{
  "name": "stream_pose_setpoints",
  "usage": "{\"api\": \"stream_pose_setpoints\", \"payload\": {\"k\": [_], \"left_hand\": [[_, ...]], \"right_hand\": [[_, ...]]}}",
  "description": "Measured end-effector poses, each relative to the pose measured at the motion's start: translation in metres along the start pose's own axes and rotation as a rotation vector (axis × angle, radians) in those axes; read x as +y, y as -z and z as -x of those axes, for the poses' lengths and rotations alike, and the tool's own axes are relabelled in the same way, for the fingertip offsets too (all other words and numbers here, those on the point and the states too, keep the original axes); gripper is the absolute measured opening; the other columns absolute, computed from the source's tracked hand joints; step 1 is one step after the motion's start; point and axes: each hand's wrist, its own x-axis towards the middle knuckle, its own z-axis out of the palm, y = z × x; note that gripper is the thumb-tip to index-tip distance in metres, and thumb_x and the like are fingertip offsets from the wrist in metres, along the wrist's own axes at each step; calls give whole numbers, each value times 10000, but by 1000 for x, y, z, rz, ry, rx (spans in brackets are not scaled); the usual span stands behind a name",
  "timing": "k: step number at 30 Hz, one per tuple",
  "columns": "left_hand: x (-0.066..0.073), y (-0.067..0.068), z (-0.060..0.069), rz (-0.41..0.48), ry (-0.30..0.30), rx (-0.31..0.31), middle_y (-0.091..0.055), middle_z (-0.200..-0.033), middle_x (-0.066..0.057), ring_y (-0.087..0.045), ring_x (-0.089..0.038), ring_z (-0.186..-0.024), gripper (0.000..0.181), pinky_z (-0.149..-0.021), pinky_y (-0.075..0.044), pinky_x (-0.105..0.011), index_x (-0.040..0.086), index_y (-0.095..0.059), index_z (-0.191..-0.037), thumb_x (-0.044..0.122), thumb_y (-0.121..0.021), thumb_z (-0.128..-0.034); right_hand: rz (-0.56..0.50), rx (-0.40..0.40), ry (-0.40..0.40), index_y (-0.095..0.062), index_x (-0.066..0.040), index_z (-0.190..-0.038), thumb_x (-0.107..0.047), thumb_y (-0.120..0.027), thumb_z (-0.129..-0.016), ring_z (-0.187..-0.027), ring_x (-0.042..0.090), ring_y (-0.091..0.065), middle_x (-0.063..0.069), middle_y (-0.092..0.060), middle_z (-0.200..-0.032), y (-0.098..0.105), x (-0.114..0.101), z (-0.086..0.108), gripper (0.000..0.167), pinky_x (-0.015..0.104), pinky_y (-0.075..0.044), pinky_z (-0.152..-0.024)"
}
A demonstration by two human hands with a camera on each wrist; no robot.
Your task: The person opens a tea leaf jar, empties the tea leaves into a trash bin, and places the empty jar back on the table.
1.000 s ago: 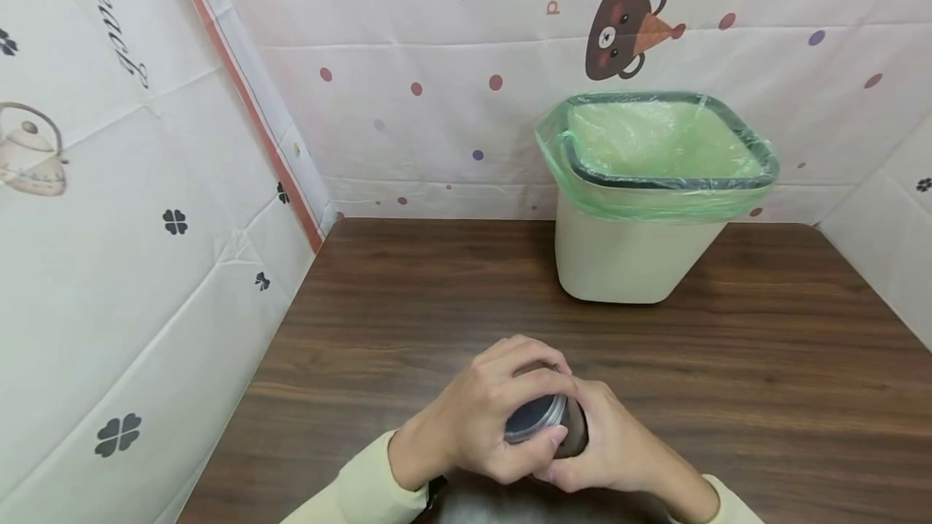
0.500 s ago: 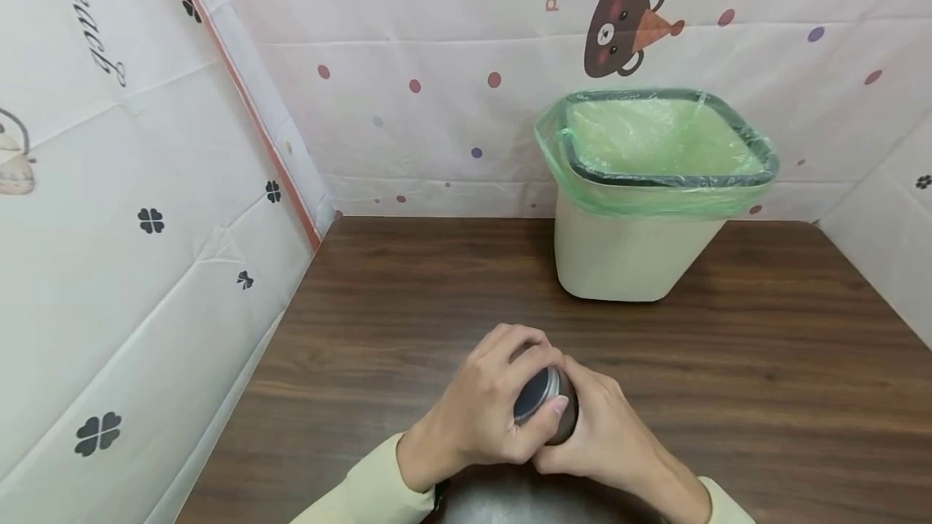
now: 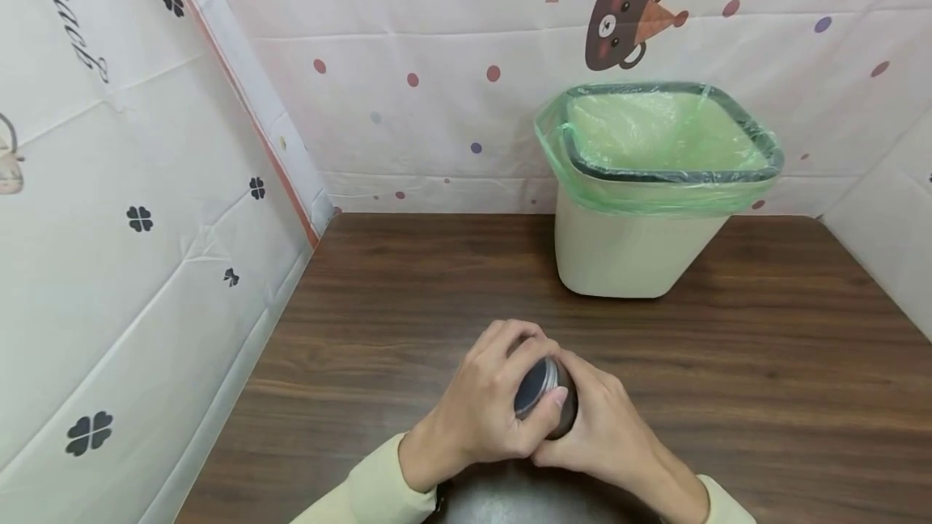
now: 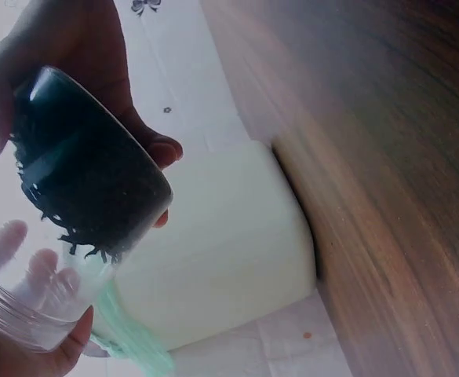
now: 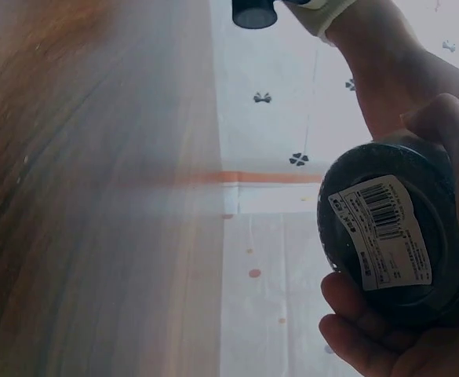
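Observation:
Both hands hold a clear jar (image 4: 96,165) with dark, leaf-like contents, tilted above the table. In the head view the left hand (image 3: 488,403) curls round its dark lid (image 3: 534,386), thumb on the rim. Around the jar's body wraps the right hand (image 3: 607,427). The left wrist view shows the dark contents lying towards the jar's base, with fingers seen through the clear part near the threaded neck. In the right wrist view the base faces the camera and bears a white barcode label (image 5: 384,232), with the right hand's fingers round the side.
A cream bin (image 3: 619,257) with a green bag (image 3: 655,199) over its rim stands at the back right of the brown wooden table (image 3: 408,281). Printed white sheets (image 3: 429,120) hang behind it and along the left side.
Both hands and the jar have shifted slightly up in the head view over the last second, and the jar's tilt has changed a little. The grip stays the same.

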Motion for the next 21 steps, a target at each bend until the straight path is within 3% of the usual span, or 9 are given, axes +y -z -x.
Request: {"api": "stream_pose_setpoints", "payload": {"k": [8, 21], "left_hand": [[2, -1, 1, -9, 51, 12, -607, -1043, -29, -580, -168, -909, 285, -821, -504, -269, 103, -665, -1077, 312, -554, -917], [5, 3, 2, 29, 113, -15, -609, -1151, -38, -583, -159, -1029, 324, -884, -500, -271, 102, -666, -1176, 294, -594, -926]], "right_hand": [[81, 55, 52, -581, -38, -1304, -283, -937, -466, -886, 98, -647, -15, -672, -1103, -1, 0, 0, 943, 307, -584, -734], [70, 40, 51, -591, -76, -1245, -279, -908, -483, -837, 63, -619, -86, -636, -1017, -1, 1, -2, 850, 277, -568, -693]]}}
